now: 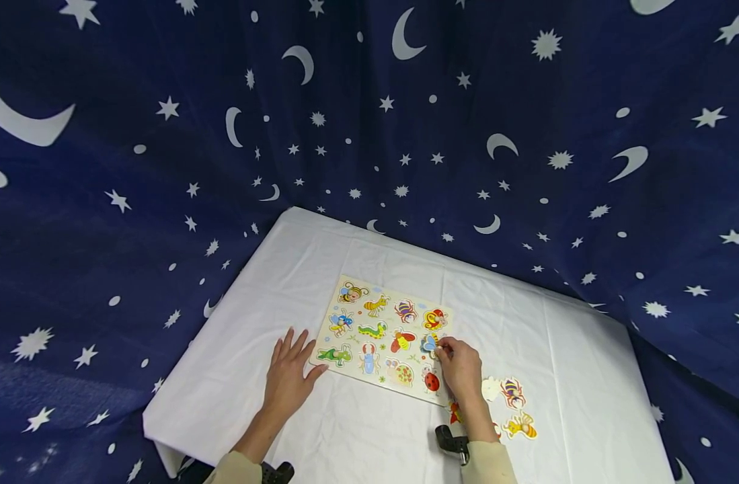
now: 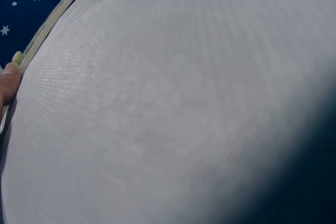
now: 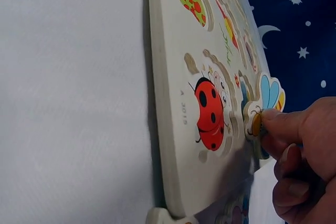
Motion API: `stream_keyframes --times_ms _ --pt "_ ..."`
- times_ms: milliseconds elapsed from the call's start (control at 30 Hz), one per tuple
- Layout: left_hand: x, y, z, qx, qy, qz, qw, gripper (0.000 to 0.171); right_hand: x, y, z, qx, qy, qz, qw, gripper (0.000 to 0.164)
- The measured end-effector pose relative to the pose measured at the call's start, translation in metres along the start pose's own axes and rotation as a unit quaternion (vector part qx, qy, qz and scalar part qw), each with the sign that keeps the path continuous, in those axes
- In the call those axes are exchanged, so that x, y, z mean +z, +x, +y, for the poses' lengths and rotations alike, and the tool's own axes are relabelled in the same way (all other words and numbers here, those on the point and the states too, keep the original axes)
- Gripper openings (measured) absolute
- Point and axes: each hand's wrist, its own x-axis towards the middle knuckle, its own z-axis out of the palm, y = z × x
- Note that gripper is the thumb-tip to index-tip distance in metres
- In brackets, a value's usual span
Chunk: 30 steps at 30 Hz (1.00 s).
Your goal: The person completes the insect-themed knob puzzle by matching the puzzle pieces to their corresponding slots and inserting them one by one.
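Note:
A wooden insect puzzle board (image 1: 349, 341) lies on the white-covered table. My right hand (image 1: 462, 370) is at its right side and pinches a puzzle piece of a bee with blue wings (image 3: 270, 93) between thumb and finger. In the right wrist view the piece is tilted over the board, close to its recess; whether it touches the bottom is hidden. Nearer the corner, a red ladybug picture (image 3: 210, 114) shows inside a cut recess. My left hand (image 1: 289, 380) rests by the board's left edge, fingers spread, the thumb at the lower left corner.
Loose puzzle pieces lie on the table right of my right forearm: a spider (image 1: 513, 394), a yellow striped insect (image 1: 520, 425) and a blank white one (image 1: 490, 388). A red piece (image 1: 455, 413) peeks out beside the wrist. A dark blue starry curtain (image 1: 369, 121) hangs behind the table.

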Motion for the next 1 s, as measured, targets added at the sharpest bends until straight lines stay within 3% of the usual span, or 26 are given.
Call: stream_keyframes --times_ms 500,700,1000 --pt "0.001 0.000 0.002 -0.002 0.001 0.002 1.0000 0.062 0.009 -0.002 -0.002 -0.042 -0.025 0.011 0.999 0.010" --pt "0.001 0.000 0.002 -0.003 0.000 -0.001 1.0000 0.062 0.011 -0.004 -0.003 -0.034 -0.042 0.007 0.999 0.012" --pt "0.000 0.001 0.002 -0.002 0.004 -0.002 1.0000 0.062 0.008 -0.009 0.003 -0.026 -0.019 0.029 0.999 0.029"
